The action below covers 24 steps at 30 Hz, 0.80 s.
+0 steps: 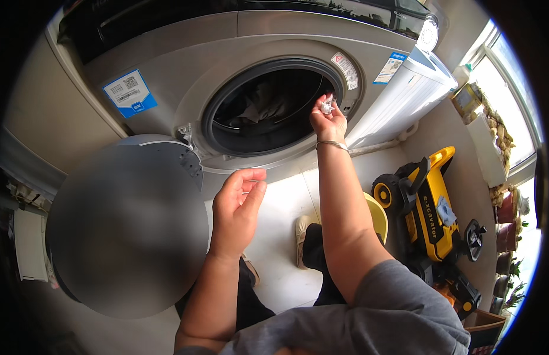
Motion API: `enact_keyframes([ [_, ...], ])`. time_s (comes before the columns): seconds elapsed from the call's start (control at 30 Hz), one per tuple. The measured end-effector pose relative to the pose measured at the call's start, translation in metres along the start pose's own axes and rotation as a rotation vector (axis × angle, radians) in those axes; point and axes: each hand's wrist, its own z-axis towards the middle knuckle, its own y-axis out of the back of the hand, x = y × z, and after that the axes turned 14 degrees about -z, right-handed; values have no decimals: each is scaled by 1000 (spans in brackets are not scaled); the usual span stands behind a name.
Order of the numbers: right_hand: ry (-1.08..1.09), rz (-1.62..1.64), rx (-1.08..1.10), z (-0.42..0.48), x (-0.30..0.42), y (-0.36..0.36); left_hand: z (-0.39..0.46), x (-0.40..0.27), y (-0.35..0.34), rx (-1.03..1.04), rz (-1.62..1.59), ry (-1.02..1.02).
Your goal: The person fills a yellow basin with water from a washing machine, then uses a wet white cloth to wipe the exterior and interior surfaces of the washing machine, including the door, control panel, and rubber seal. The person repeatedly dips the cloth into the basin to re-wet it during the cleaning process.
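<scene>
A front-loading washing machine [185, 66] stands before me, its round door [128, 230] swung open to the left. Dark and pale laundry [261, 106] lies inside the drum, mostly in shadow. At the right side of the drum opening is my right hand [330, 122], palm up, its fingers curled round a small crumpled, shiny whitish thing [327, 106]. What that thing is cannot be made out. My left hand [239, 213] hovers in front of the machine beside the open door, fingers bent and thumb apart from them, with nothing seen in it.
Right of the machine stands a white ribbed bin-like container [389, 106] with its lid raised. A yellow toy ride-on excavator [429, 208] and a yellow basin [377, 215] are on the floor to the right. Potted plants [507, 235] line the window side. A cabinet [66, 102] borders the left.
</scene>
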Motion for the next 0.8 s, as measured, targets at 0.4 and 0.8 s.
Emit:
enact_keyframes([
  [0.4,147,-161,138,-25,-28,-34,4,-10,4,3,-78,-1],
  [0.8,421,-469,221,-62,-93,-62,-4,-25,13,-15,-112,-28],
])
